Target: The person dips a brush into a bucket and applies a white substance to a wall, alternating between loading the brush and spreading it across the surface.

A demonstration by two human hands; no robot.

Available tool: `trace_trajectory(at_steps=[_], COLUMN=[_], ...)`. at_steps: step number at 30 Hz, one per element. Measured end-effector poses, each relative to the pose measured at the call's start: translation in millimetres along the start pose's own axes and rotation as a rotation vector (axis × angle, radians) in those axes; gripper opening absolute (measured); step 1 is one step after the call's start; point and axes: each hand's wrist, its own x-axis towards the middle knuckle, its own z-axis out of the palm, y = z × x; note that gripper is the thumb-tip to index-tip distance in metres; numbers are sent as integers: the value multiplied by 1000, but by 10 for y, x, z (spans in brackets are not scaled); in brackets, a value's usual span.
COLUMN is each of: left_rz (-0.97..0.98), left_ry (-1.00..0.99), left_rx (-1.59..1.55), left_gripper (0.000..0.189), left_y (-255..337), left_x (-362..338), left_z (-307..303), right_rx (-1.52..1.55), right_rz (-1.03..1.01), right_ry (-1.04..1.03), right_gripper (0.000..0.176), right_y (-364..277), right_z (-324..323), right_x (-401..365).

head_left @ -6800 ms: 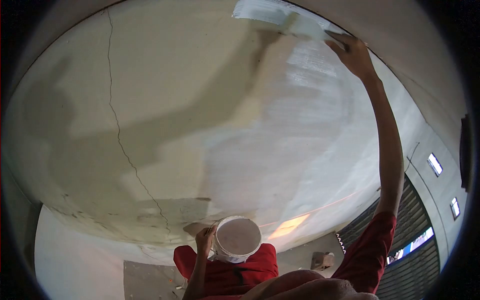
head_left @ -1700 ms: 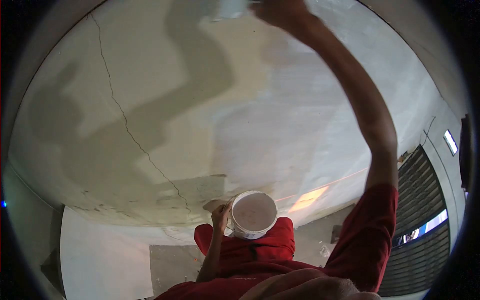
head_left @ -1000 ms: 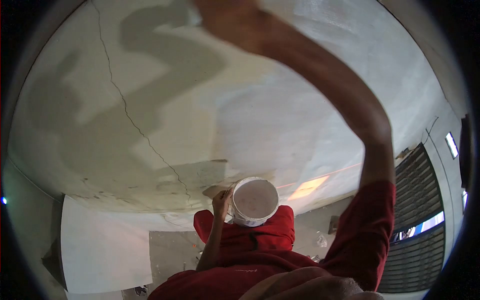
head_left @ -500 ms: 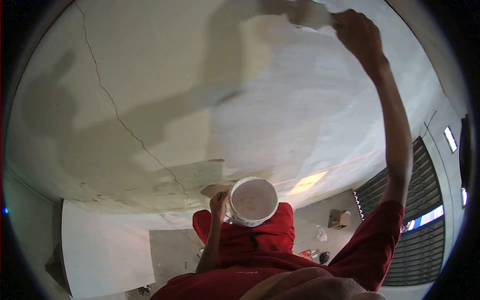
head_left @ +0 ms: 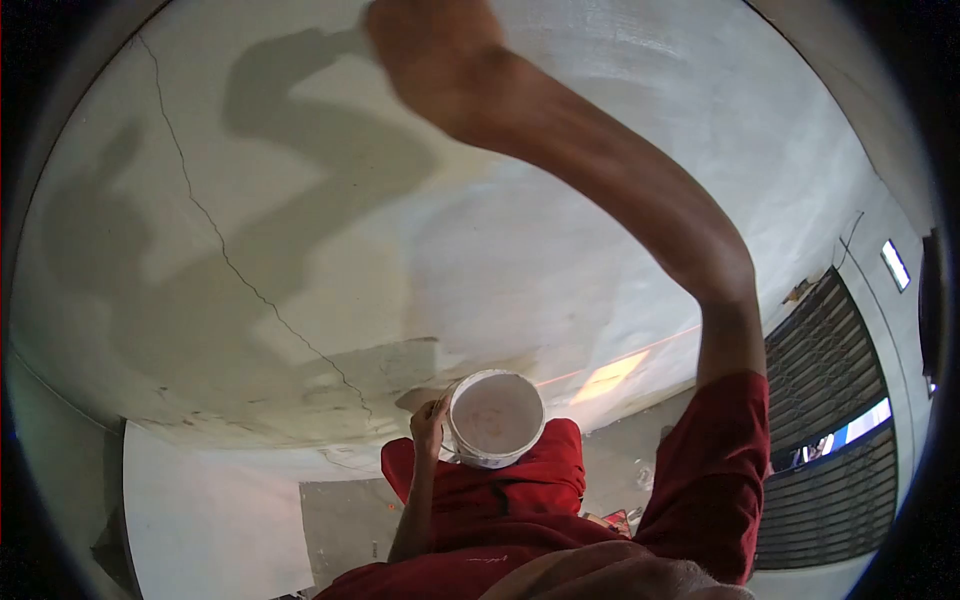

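Note:
My left hand (head_left: 428, 428) is closed on the rim and side of a white bucket (head_left: 496, 462), held in front of my red trousers. A pale coating shows on the bucket's inside. My right hand (head_left: 436, 60) is raised at the top edge of the view, close to the wall (head_left: 330, 240); its fingers are blurred and partly cut off, and whatever they hold is hidden. Whitish coating covers the wall's centre and right, while the left part is yellowish with a long crack.
A white panel (head_left: 210, 510) stands at the lower left. Dark metal shutters (head_left: 830, 420) are at the right. Small items, one of them red (head_left: 617, 521), lie on the floor (head_left: 345, 515) behind my legs.
My right hand has swept left along the top of the wall, and the flat tool seen in it before is out of sight. The bucket sits slightly lower and further left.

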Motion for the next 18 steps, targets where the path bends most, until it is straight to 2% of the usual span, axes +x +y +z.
trace_trajectory(at_steps=[4, 5, 6, 8, 10, 11, 12, 14, 15, 16, 17, 18], left_rz=[36, 108, 168, 138, 133, 164, 180, 214, -99, -36, -73, -107], left_ry=[0, -2, 0, 35, 41, 26, 16, 16, -20, 15, 17, 13], left_rx=[40, 17, -9, -61, -6, 1, 3, 6, -61, -93, -124, -154], left_gripper=[37, 36, 36, 32, 31, 31, 31, 34, 33, 28, 27, 26], left_y=[79, 110, 100, -69, -120, -47, -1, 169, 175, 63, 55, 96], left_x=[-57, -73, -90, -16, -78, -23, -23, -78, -101, -49, -69, -85], left_z=[-13, -7, 7, 61, 30, 35, 48, 65, 27, 54, 61, 49], right_rx=[432, 555, 625, 667, 734, 917, 961, 1033, 1059, 1077, 995, 998], right_rz=[-71, -86, -33, 95, -188, 180, 300, 395, 357, 322, 339, 221], right_ry=[182, 208, 136, -105, 220, -150, -304, -566, -619, -651, -834, -806], right_gripper=[10, 10, 10, 14, 15, 16, 16, 17, 20, 24, 28, 26], right_y=[-112, -141, -115, 54, 361, 253, 172, 91, 124, 93, -11, -124], right_z=[44, 86, 124, 173, 826, 642, 582, 789, 1031, 1194, 1198, 1259], right_x=[6, -42, -145, -473, -1250, -1529, -1761, -2309, -2635, -2851, -2949, -3069])
